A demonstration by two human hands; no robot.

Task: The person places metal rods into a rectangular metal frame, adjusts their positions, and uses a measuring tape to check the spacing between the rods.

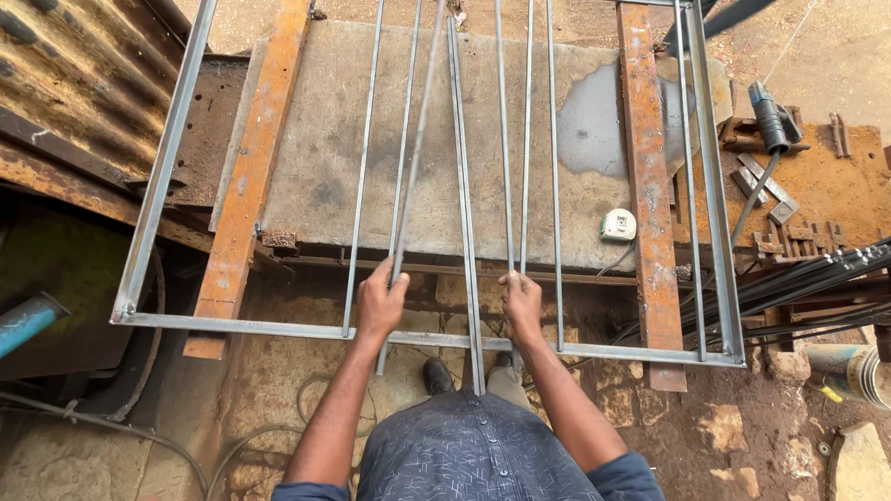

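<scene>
Here, at nine o'clock, a rusty corrugated sheet (65,83) lies beside a blue pipe end (26,323). A rectangular steel frame (158,186) rests across two orange-rusted beams (246,176) on the grey worktop (325,139), its near rail overhanging the stone floor (278,380). Left hand (379,301), just left of centre: fingers curled shut around one thin steel rod (415,148) that slants toward twelve o'clock, thumb on the rod's right side. A flat double bar (461,186) runs between the two hands. Right hand (522,301), just right of centre: fingers closed over a pair of upright rods (516,139); whether they grip one or both cannot be told. Further loose rods lie parallel inside the frame. At three o'clock, a small tape measure (618,224) sits on the worktop edge; beyond it, a rusty bench (826,186) carries a dark tool handle (768,116) and metal offcuts. Black cables (798,278) cross at four o'clock.
</scene>
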